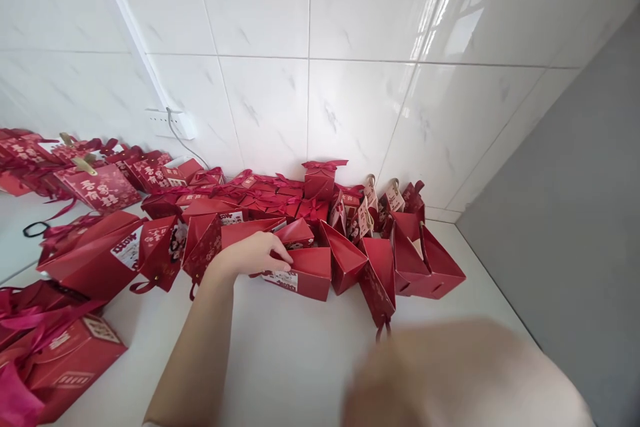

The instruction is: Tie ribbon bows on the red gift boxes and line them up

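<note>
My left hand (255,255) reaches over a red gift box (311,273) with a white printed panel. Its fingers are bent over the top edge and pinch the box, which lies on the white surface in front of the other boxes. My right hand (465,373) is a large smeared shape close to the camera at the lower right, and its fingers cannot be made out. To the right of the held box stand narrow red boxes (377,273) and a wider red box (430,267), tilted against one another.
Red boxes with ribbon bows (270,197) are packed along the tiled wall (360,113). More ribboned boxes (75,360) lie at the lower left. A socket strip (170,124) with a cable sits on the wall. A grey panel (565,193) borders the right side.
</note>
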The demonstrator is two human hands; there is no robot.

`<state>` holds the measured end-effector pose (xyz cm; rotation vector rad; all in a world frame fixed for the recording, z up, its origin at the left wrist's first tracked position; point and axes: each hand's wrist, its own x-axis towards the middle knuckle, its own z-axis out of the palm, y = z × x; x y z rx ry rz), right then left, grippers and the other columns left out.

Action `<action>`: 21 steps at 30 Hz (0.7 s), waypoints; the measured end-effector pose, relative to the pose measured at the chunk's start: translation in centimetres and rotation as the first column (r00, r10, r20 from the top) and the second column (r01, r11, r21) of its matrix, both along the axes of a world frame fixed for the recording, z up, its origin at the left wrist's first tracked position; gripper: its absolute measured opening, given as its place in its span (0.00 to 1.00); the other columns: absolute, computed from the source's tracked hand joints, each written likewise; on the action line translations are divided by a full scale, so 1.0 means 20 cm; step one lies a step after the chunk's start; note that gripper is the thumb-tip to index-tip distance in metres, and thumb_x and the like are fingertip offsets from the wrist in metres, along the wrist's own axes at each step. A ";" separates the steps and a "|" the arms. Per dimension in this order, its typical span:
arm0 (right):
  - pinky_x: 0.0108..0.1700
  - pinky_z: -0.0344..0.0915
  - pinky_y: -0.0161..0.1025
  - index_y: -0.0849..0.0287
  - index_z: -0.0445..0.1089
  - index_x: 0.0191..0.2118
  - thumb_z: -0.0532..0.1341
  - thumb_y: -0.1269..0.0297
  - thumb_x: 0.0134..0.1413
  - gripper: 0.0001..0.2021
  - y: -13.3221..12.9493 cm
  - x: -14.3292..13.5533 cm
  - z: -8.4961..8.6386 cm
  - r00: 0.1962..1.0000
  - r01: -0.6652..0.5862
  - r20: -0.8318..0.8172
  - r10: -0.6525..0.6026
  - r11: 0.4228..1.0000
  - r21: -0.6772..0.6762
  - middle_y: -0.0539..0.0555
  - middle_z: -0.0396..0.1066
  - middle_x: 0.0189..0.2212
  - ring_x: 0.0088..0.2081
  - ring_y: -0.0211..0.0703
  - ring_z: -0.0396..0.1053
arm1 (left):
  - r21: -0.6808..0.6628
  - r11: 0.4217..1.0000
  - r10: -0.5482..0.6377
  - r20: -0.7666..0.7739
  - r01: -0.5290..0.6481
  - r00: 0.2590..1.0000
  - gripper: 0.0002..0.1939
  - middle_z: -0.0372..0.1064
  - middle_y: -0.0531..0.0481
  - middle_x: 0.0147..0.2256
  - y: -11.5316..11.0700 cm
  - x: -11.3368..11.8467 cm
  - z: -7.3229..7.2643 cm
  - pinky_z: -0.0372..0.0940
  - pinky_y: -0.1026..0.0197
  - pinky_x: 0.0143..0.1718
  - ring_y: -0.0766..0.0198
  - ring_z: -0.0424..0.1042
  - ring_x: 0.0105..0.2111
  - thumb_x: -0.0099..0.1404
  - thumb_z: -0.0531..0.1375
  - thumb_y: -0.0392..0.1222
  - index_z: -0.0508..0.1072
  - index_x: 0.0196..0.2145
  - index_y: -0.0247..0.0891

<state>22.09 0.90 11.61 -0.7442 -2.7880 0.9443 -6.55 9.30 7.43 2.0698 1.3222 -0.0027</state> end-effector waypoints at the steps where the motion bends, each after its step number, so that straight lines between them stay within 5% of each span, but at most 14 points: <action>1: 0.39 0.72 0.42 0.45 0.72 0.50 0.61 0.46 0.58 0.18 0.09 -0.04 0.02 0.997 0.076 -0.008 -0.075 0.997 0.015 0.52 0.75 0.42 0.44 0.49 0.74 | 0.031 1.000 0.001 0.002 -0.001 1.000 0.17 0.77 0.48 0.38 -0.02 0.00 0.01 0.63 0.65 0.28 0.62 0.72 0.30 0.60 0.59 0.53 0.82 0.39 0.42; 3: 0.40 0.71 0.46 0.50 0.69 0.56 0.56 0.42 0.60 0.25 0.34 -0.11 0.06 0.966 0.260 -0.021 -0.259 0.964 0.053 0.56 0.76 0.43 0.42 0.53 0.75 | 0.087 0.996 0.013 0.013 -0.015 1.000 0.19 0.77 0.49 0.40 -0.06 0.01 0.04 0.65 0.64 0.34 0.59 0.74 0.36 0.63 0.56 0.55 0.81 0.42 0.44; 4: 0.40 0.71 0.49 0.54 0.69 0.55 0.53 0.38 0.59 0.29 0.49 -0.15 0.06 0.841 0.541 -0.036 -0.540 0.835 0.103 0.59 0.76 0.43 0.41 0.56 0.75 | 0.102 0.994 0.026 0.018 -0.027 1.000 0.20 0.76 0.49 0.42 -0.08 0.01 0.05 0.66 0.63 0.36 0.58 0.75 0.39 0.64 0.56 0.55 0.79 0.45 0.45; 5: 0.42 0.70 0.52 0.59 0.67 0.57 0.53 0.35 0.57 0.34 0.63 -0.19 0.06 0.647 0.758 -0.049 -0.761 0.635 0.151 0.63 0.74 0.45 0.43 0.60 0.74 | 0.105 0.994 0.040 0.020 -0.042 0.999 0.21 0.76 0.49 0.45 -0.10 0.01 0.07 0.66 0.63 0.39 0.57 0.75 0.41 0.65 0.56 0.56 0.78 0.48 0.46; 7: 0.49 0.67 0.54 0.66 0.56 0.65 0.57 0.35 0.53 0.44 0.89 -0.27 0.02 0.365 0.924 -0.102 -0.925 0.346 0.163 0.70 0.68 0.53 0.51 0.65 0.70 | 0.091 0.993 0.073 0.031 -0.075 0.997 0.25 0.74 0.47 0.50 -0.13 -0.01 0.09 0.67 0.61 0.43 0.54 0.75 0.45 0.64 0.56 0.58 0.74 0.54 0.46; 8: 0.52 0.65 0.54 0.69 0.50 0.67 0.56 0.34 0.53 0.48 0.98 -0.30 0.00 0.317 0.941 -0.116 -0.941 0.296 0.164 0.74 0.62 0.58 0.54 0.66 0.67 | 0.081 0.992 0.090 0.046 -0.093 0.995 0.27 0.73 0.47 0.52 -0.14 -0.02 0.10 0.67 0.60 0.44 0.53 0.74 0.47 0.64 0.56 0.60 0.72 0.56 0.46; 12: 0.56 0.61 0.60 0.68 0.34 0.71 0.53 0.29 0.51 0.56 1.19 -0.45 -0.14 0.245 0.960 -0.091 -0.965 0.229 0.158 0.78 0.46 0.65 0.60 0.70 0.61 | 0.071 0.985 0.146 0.114 -0.155 0.983 0.30 0.69 0.46 0.56 -0.18 -0.07 0.12 0.66 0.58 0.49 0.51 0.70 0.55 0.64 0.55 0.62 0.69 0.59 0.46; 17: 0.55 0.50 0.75 0.68 0.34 0.71 0.57 0.40 0.54 0.52 1.24 -0.59 -0.23 0.197 0.962 -0.014 -0.980 0.191 0.194 0.80 0.45 0.64 0.61 0.77 0.55 | 0.113 0.975 0.181 0.100 -0.192 0.978 0.28 0.70 0.49 0.57 -0.22 -0.10 0.15 0.67 0.58 0.48 0.51 0.70 0.55 0.65 0.54 0.63 0.70 0.57 0.49; 21: 0.57 0.58 0.64 0.71 0.36 0.71 0.62 0.47 0.50 0.52 1.22 -0.58 -0.20 0.241 0.950 -0.042 -0.970 0.227 0.214 0.77 0.50 0.62 0.61 0.71 0.56 | 0.091 0.972 0.207 0.111 -0.217 0.972 0.27 0.71 0.49 0.55 -0.24 -0.13 0.18 0.69 0.59 0.45 0.52 0.73 0.51 0.64 0.55 0.62 0.69 0.57 0.50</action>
